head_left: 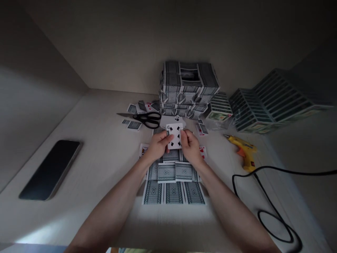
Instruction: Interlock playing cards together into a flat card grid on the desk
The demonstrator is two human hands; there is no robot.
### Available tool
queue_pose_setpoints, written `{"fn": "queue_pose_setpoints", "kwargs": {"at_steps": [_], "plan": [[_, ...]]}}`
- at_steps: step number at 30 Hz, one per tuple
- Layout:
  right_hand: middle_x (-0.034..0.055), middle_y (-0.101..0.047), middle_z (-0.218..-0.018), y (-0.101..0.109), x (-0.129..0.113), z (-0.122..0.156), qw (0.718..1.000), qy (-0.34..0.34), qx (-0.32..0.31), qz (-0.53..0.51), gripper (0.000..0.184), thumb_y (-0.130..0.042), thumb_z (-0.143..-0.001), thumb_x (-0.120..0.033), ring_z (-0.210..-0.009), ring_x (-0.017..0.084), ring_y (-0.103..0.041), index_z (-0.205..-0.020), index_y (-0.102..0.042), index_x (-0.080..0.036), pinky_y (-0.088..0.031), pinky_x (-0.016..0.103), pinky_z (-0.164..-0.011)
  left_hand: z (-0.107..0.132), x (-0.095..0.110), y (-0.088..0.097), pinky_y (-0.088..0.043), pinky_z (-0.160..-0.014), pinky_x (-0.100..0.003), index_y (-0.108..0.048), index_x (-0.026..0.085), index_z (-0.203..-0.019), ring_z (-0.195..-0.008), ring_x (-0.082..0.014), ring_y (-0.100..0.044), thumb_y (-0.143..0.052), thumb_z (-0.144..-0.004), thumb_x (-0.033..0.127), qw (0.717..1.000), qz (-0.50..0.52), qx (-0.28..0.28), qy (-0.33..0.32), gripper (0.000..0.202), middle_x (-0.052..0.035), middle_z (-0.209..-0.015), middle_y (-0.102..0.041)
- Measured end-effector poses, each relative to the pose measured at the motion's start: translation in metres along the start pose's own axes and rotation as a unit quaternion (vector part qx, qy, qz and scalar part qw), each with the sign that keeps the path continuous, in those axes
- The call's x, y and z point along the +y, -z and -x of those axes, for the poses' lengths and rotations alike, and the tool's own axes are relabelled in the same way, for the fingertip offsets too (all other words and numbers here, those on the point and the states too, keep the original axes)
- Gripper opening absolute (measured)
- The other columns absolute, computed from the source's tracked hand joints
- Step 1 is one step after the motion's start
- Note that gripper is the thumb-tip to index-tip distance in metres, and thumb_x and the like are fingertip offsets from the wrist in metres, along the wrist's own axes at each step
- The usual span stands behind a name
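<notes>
A six of spades playing card [174,135] is held face up between both hands. My left hand [158,144] pinches its left edge and my right hand [190,144] pinches its right edge. Under the hands lies a flat sheet of joined face-down cards [173,182] with a grey-green patterned back. Just beyond the held card a box-like block built of cards [188,89] stands on the table.
Black scissors [144,118] and loose cards [134,124] lie at the back left. A dark phone [51,168] rests at the left. A yellow glue gun [243,150] with a black cord [265,207] lies at the right. Ribbed card structures [271,102] stand at the back right.
</notes>
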State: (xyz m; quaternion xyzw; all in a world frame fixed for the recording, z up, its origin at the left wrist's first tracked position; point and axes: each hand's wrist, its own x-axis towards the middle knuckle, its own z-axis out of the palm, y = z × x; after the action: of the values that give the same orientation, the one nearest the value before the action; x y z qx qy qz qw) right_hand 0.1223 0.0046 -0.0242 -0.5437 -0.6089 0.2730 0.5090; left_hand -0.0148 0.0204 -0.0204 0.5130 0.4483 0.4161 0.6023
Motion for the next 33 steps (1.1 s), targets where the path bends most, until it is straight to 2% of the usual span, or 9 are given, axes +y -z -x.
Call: {"fn": "queue_pose_setpoints", "kwargs": {"at_steps": [6, 10, 14, 17, 22, 27, 30, 33], "plan": [[0.0, -0.056, -0.07, 0.0, -0.001, -0.002, 0.999, -0.006, 0.022, -0.041, 0.022, -0.044, -0.087, -0.039, -0.065, 0.014, -0.051, -0.083, -0.055, -0.02, -0.043, 0.026, -0.06, 0.001, -0.003, -0.001, -0.028, -0.032, -0.02, -0.047, 0.017, -0.059, -0.031, -0.0074, -0.041, -0.058, -0.076, 0.046, 1.0, -0.028, -0.001, -0.01, 0.036, 0.0062, -0.04, -0.044], [0.0016, -0.061, -0.075, -0.003, -0.001, -0.002, 0.996, -0.022, 0.024, -0.083, 0.023, -0.045, -0.086, -0.04, -0.065, 0.015, -0.054, -0.096, -0.055, -0.021, -0.046, 0.028, -0.06, 0.001, -0.006, -0.003, -0.032, -0.036, -0.021, -0.048, 0.018, -0.065, -0.035, -0.0085, -0.043, -0.053, -0.08, 0.049, 0.998, -0.053, 0.012, -0.033, 0.034, 0.0056, -0.046, -0.046], [0.0017, -0.061, -0.075, -0.005, -0.002, -0.001, 0.991, -0.048, 0.003, -0.126, 0.023, -0.047, -0.086, -0.041, -0.06, 0.016, -0.055, -0.098, -0.052, -0.023, -0.047, 0.028, -0.055, 0.0, -0.005, -0.003, -0.042, -0.052, -0.023, -0.055, 0.019, -0.086, -0.056, -0.0119, -0.051, -0.048, -0.084, 0.046, 0.991, -0.059, 0.052, -0.107, 0.029, 0.0023, -0.064, -0.054], [0.0005, -0.06, -0.072, -0.006, -0.002, -0.001, 0.988, -0.057, -0.01, -0.145, 0.021, -0.047, -0.085, -0.042, -0.056, 0.015, -0.053, -0.095, -0.05, -0.023, -0.046, 0.028, -0.052, -0.001, -0.002, -0.002, -0.044, -0.064, -0.024, -0.055, 0.018, -0.095, -0.072, -0.0136, -0.053, -0.047, -0.085, 0.04, 0.984, -0.079, 0.074, -0.142, 0.025, -0.0005, -0.079, -0.059], [-0.0017, -0.056, -0.067, -0.004, -0.003, -0.001, 0.988, -0.063, -0.012, -0.143, 0.019, -0.048, -0.085, -0.042, -0.053, 0.013, -0.05, -0.087, -0.049, -0.023, -0.043, 0.026, -0.05, -0.002, -0.001, -0.001, -0.042, -0.062, -0.024, -0.055, 0.019, -0.096, -0.067, -0.0129, -0.052, -0.048, -0.084, 0.033, 0.991, -0.038, 0.068, -0.112, 0.02, 0.0007, -0.075, -0.059], [-0.0027, -0.055, -0.063, -0.004, -0.002, -0.001, 0.982, -0.074, -0.023, -0.171, 0.018, -0.05, -0.084, -0.042, -0.053, 0.014, -0.049, -0.084, -0.05, -0.023, -0.042, 0.026, -0.049, -0.005, 0.002, 0.0, -0.045, -0.07, -0.025, -0.061, 0.017, -0.091, -0.074, -0.0139, -0.058, -0.055, -0.078, 0.026, 0.991, 0.034, 0.071, -0.105, 0.018, -0.0008, -0.08, -0.066], [-0.0027, -0.055, -0.063, -0.005, -0.001, 0.0, 0.98, -0.088, -0.022, -0.176, 0.019, -0.05, -0.084, -0.042, -0.053, 0.014, -0.05, -0.087, -0.05, -0.023, -0.042, 0.026, -0.049, -0.005, 0.004, 0.0, -0.046, -0.07, -0.026, -0.062, 0.016, -0.099, -0.074, -0.0143, -0.059, -0.056, -0.077, 0.025, 0.991, 0.064, 0.067, -0.095, 0.024, -0.0021, -0.083, -0.068], [-0.0019, -0.059, -0.067, -0.006, -0.001, 0.0, 0.98, -0.09, -0.017, -0.179, 0.02, -0.051, -0.083, -0.041, -0.056, 0.014, -0.051, -0.09, -0.053, -0.023, -0.043, 0.027, -0.053, -0.004, 0.004, -0.001, -0.044, -0.065, -0.024, -0.061, 0.017, -0.107, -0.072, -0.0135, -0.058, -0.055, -0.078, 0.026, 0.991, 0.052, 0.073, -0.101, 0.031, -0.0029, -0.086, -0.068]]}}
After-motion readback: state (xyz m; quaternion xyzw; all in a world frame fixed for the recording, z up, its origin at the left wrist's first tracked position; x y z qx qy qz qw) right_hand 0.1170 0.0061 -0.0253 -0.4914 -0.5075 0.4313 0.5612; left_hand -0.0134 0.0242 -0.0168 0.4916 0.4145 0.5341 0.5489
